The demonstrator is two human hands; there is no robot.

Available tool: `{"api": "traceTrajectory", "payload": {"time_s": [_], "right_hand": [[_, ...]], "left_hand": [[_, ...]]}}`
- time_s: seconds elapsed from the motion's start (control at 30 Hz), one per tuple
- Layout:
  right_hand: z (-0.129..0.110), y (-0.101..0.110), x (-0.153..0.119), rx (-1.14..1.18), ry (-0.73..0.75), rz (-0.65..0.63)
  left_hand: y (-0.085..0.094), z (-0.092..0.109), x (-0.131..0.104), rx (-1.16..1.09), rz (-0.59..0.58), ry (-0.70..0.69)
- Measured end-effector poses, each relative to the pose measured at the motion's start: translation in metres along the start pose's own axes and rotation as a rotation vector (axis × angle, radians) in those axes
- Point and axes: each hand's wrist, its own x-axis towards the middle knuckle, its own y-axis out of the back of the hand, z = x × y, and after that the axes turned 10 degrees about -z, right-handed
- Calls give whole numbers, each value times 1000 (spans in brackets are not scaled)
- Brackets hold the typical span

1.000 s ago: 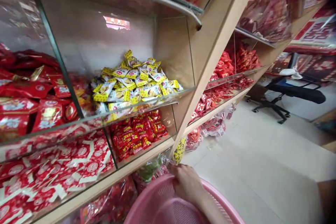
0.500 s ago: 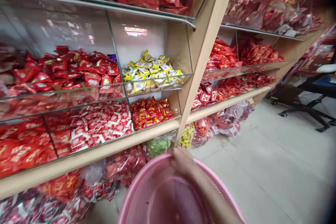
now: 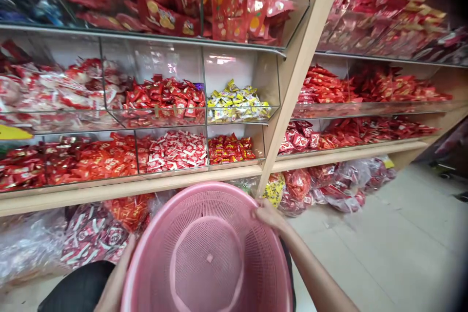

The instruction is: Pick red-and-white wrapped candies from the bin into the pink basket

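A pink basket is clamped by the right hand; the left hand's grip cannot be told. Stocked shelves are seen beyond the fingers, tiled floor rightward.

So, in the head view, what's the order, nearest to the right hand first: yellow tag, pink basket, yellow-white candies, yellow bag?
1. Pink basket: touching the right hand.
2. Yellow bag: just beyond, under the shelves.
3. Yellow-white candies: higher, slightly left.
4. Yellow tag: far left.
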Motion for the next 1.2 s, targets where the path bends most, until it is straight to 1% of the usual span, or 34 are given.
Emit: {"api": "traceTrajectory", "payload": {"time_s": [0.03,0.1,0.13,0.23,0.3,0.33,0.37,0.43,0.47,0.53,0.6,0.67,0.73,0.8,0.9,0.97,1.03,1.1,1.2], "right_hand": [[-2,-4,-1,28,17,-2],[-7,-11,-1,74,53,-1],[-9,-13,-1,104,70,-2],[-9,-15,-1,232,123,-26],[-5,-15,-2,304,165,-62],[-3,-15,-4,321,181,-82],[-1,-15,-5,327,191,-99],[1,-13,-8,325,189,-118],[1,-11,-10,322,181,-119],[0,-7,-12,309,175,-100],[-3,-3,-13,286,181,-71],[-6,-1,-12,261,186,-30],[-8,-3,-9,256,175,2],[-11,-9,-4,272,160,18],[-15,-23,5,344,162,4],[-18,-31,12,421,193,1],[-20,-39,18,482,231,8],[-22,-44,23,514,250,30],[-26,-51,26,549,257,77]], "left_hand": [[1,8,6,-18,-5,-26],[5,24,12,-44,44,-58],[8,30,13,-44,50,-64],[11,44,14,-76,41,-96],[9,51,17,-100,23,-142],[7,54,19,-86,32,-140],[4,58,22,-67,14,-124],[-1,65,28,-35,-124,-160],[-3,68,31,-16,-162,-179],[-8,74,38,23,-189,-163],[-11,79,47,38,-165,-107],[-13,83,57,10,-166,-49],[-12,85,68,-42,-197,-55],[-6,86,80,-87,-218,-102],[13,85,96,-114,-188,-50],[28,84,104,-102,-164,-12],[40,85,108,-77,-154,-20],[46,87,108,-45,-159,-6],[48,93,105,24,-141,22]]}}
